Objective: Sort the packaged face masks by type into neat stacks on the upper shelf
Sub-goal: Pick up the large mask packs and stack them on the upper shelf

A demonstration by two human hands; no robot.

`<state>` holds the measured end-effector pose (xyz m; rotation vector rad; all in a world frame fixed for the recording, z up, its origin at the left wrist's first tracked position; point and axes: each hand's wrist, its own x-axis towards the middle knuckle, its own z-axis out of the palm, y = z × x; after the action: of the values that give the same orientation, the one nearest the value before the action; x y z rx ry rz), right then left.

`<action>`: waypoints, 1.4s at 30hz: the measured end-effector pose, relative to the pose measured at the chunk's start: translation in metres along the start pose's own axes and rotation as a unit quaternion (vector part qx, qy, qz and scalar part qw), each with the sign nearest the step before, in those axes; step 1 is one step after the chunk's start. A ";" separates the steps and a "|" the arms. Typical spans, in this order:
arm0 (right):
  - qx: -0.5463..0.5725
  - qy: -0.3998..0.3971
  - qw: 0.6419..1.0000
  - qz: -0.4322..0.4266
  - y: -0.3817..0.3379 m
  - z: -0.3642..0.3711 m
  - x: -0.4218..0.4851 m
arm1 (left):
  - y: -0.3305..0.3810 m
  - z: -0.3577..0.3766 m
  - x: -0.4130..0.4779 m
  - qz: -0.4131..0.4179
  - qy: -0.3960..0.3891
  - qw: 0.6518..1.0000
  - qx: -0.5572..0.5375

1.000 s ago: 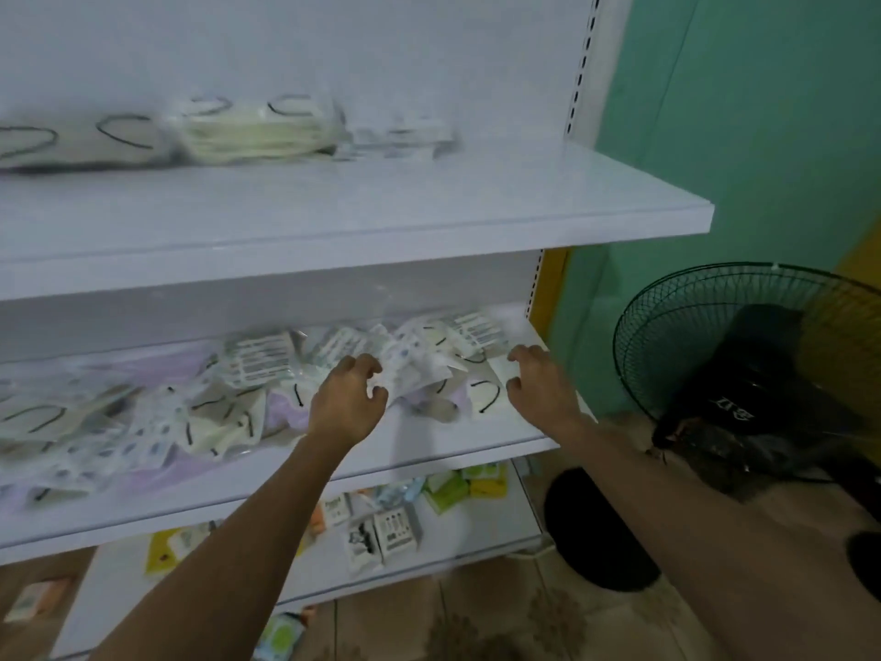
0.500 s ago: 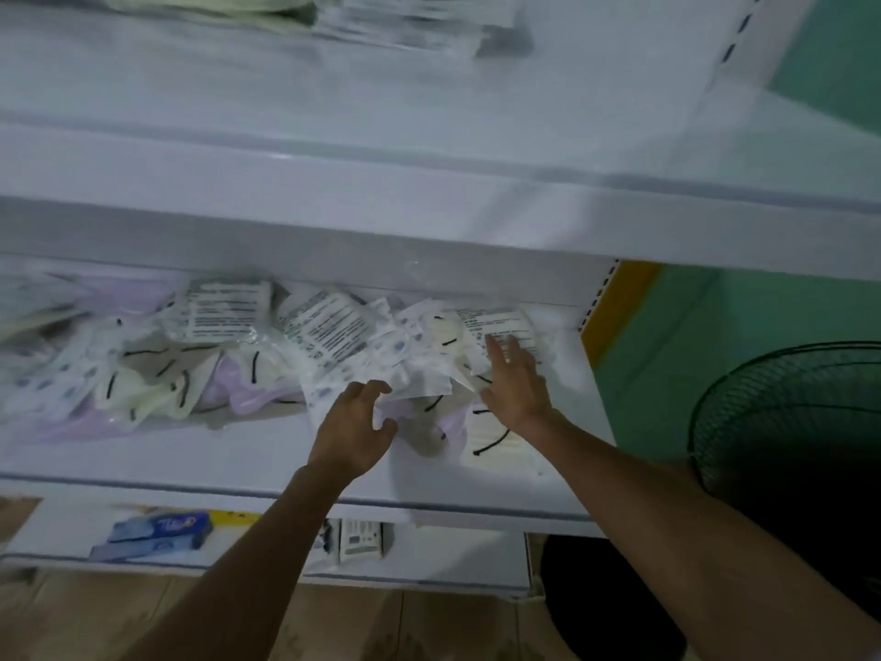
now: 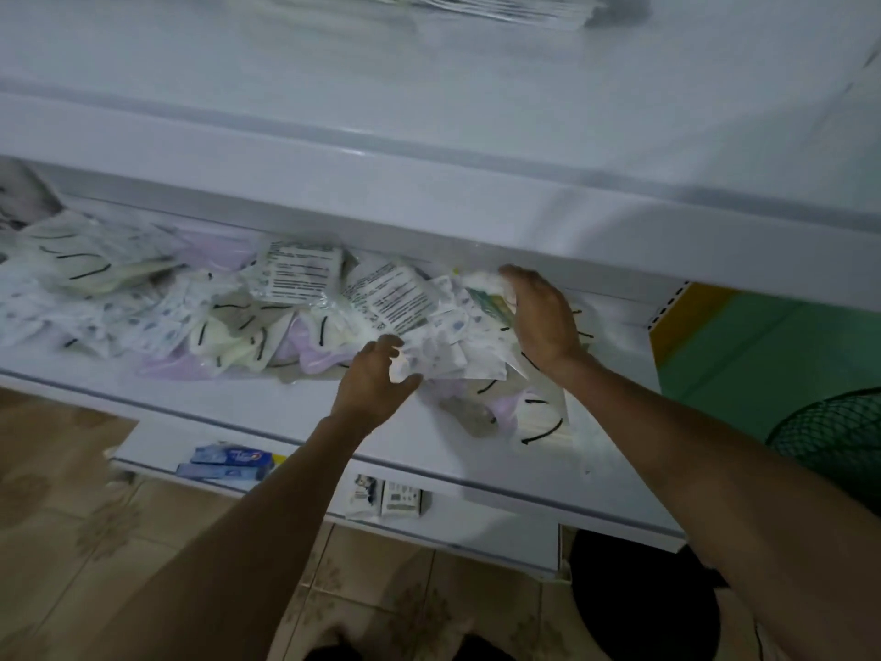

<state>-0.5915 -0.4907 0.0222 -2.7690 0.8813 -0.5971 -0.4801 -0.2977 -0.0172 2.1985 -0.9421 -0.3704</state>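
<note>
A loose heap of packaged face masks (image 3: 267, 322) covers the middle shelf (image 3: 248, 398): cream ones with black ear loops, lilac ones, and white printed packets. My left hand (image 3: 374, 381) pinches a white printed mask packet (image 3: 443, 355) at the heap's right end. My right hand (image 3: 541, 317) reaches deeper into the pile, fingers straight, resting on packets near the shelf's back. On the upper shelf (image 3: 429, 97) a blurred stack of sorted packets (image 3: 500, 7) shows at the top edge.
The upper shelf's front lip (image 3: 476, 202) overhangs the heap closely. A lower shelf holds blue boxes (image 3: 229, 462) and small white boxes (image 3: 388, 496). A fan's black grille (image 3: 839, 436) stands at the right by a green wall. Tiled floor lies below.
The view has tilted down and closer to the middle shelf. My right hand moved further back into the heap. My left hand keeps its pinch on the white packet.
</note>
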 end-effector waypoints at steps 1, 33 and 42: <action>0.006 -0.007 1.000 0.011 -0.016 -0.006 0.008 | 0.002 -0.006 0.002 -0.017 0.012 1.000 -0.024; -0.098 -0.284 0.954 -0.007 -0.184 0.125 0.024 | -0.158 -0.130 0.008 -0.332 0.147 0.872 -0.328; -0.212 -0.288 0.933 -0.036 -0.146 0.169 0.044 | -0.195 -0.149 -0.004 -0.319 0.115 0.896 -0.286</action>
<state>-0.4118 -0.3910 -0.0753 -3.0727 0.8354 0.4521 -0.3071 -0.1266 -0.0488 1.8743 0.0630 -0.5840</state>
